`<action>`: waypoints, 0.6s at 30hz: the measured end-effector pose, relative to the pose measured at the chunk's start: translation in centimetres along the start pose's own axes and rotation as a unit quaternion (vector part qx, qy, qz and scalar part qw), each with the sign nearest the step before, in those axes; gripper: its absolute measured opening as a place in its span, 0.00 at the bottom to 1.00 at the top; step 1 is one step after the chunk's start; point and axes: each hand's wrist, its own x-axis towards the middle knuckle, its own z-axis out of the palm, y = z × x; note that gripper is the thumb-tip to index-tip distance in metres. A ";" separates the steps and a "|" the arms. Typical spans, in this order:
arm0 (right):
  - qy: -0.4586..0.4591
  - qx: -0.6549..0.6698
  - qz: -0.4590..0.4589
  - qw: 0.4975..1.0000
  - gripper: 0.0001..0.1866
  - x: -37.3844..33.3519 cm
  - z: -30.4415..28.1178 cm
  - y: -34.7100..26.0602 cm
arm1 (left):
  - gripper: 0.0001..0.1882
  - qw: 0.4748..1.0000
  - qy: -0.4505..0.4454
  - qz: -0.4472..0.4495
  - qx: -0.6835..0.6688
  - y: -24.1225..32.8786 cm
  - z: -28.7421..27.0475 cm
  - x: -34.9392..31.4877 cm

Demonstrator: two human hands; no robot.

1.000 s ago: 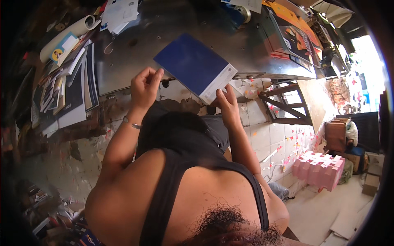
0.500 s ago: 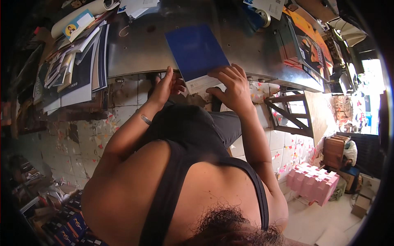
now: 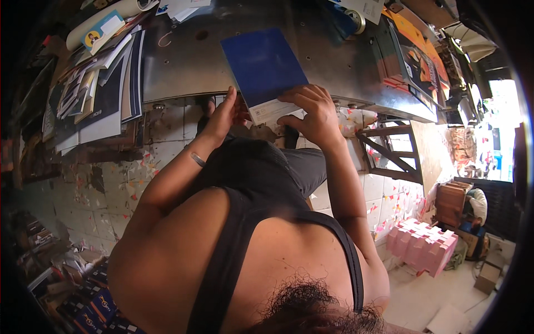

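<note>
A flat blue sheet or booklet (image 3: 261, 61) with a printed white strip (image 3: 267, 111) at its near end lies tilted on the metal table (image 3: 189, 67), sticking out past the front edge. My right hand (image 3: 314, 111) rests over its near right corner, with the fingertips on the surface and the thumb spread apart near the strip's edge. Beside the near left corner is my left hand (image 3: 223, 116), its thumb stretched up and away from the fingers. Those fingers are partly hidden next to the sheet's left edge, and I cannot tell whether they touch it.
Piled printed boards and papers (image 3: 97, 106) stand on the left. A roll of tape (image 3: 356, 21) and stacked orange and dark boards (image 3: 409, 61) lie to the right. Near the wooden stand (image 3: 392, 147) are pink boxes (image 3: 421, 245) and a person (image 3: 477, 206) bending over brown boxes.
The whole view has shifted slightly. My hands and the blue sheet keep nearly the same places against each other. The person in the right background has shifted a little.
</note>
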 end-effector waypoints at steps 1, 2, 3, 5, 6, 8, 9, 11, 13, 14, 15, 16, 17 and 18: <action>-0.004 -0.012 -0.006 1.000 0.21 -0.1 0.1 0.1 | 0.38 1.000 0.003 -0.001 -0.004 0.0 0.1 0.0; -0.004 -0.012 -0.005 1.000 0.21 -0.2 0.2 0.3 | 0.38 1.000 0.002 -0.002 -0.003 -0.1 0.1 0.0; -0.002 -0.008 -0.004 1.000 0.20 -0.2 0.2 0.4 | 0.38 1.000 0.005 -0.001 -0.002 -0.1 0.1 0.0; -0.001 -0.004 -0.003 1.000 0.19 -0.3 0.4 0.5 | 0.37 1.000 0.008 0.000 -0.001 -0.3 0.0 0.1; 0.013 0.006 -0.005 1.000 0.18 -0.4 0.4 0.6 | 0.36 1.000 0.001 0.006 -0.013 -0.4 -0.2 0.2; 0.027 0.015 -0.006 1.000 0.17 -0.5 0.6 0.8 | 0.35 1.000 -0.007 0.011 -0.024 -0.6 -0.4 0.2; 0.027 0.029 -0.002 0.999 0.17 -0.5 0.7 1.1 | 0.34 1.000 -0.008 0.011 -0.026 -0.6 -0.5 0.2; 0.028 0.043 0.002 0.999 0.16 -0.5 0.8 1.3 | 0.34 1.000 -0.010 0.011 -0.027 -0.8 -0.6 0.2; 0.018 0.052 0.009 0.998 0.18 -0.3 0.6 1.4 | 0.34 0.999 -0.003 0.009 -0.039 -0.8 -0.6 0.3; 0.019 0.052 0.008 0.998 0.18 -0.3 0.6 1.5 | 0.34 0.999 -0.004 0.010 -0.039 -0.8 -0.5 0.3; 0.014 0.051 0.011 0.999 0.19 -0.3 0.7 1.7 | 0.33 0.999 0.007 0.008 -0.040 -0.5 -0.1 0.1; 0.009 0.051 0.013 0.999 0.19 -0.3 0.7 1.8 | 0.33 0.999 0.018 0.007 -0.042 -0.2 0.2 0.0; 0.009 0.051 0.013 0.999 0.19 -0.3 0.6 1.8 | 0.33 0.999 0.017 0.007 -0.041 -0.3 0.1 0.1; 0.002 0.054 0.020 0.998 0.20 -0.2 0.5 1.8 | 0.34 1.000 0.014 0.001 -0.025 -0.4 0.0 0.1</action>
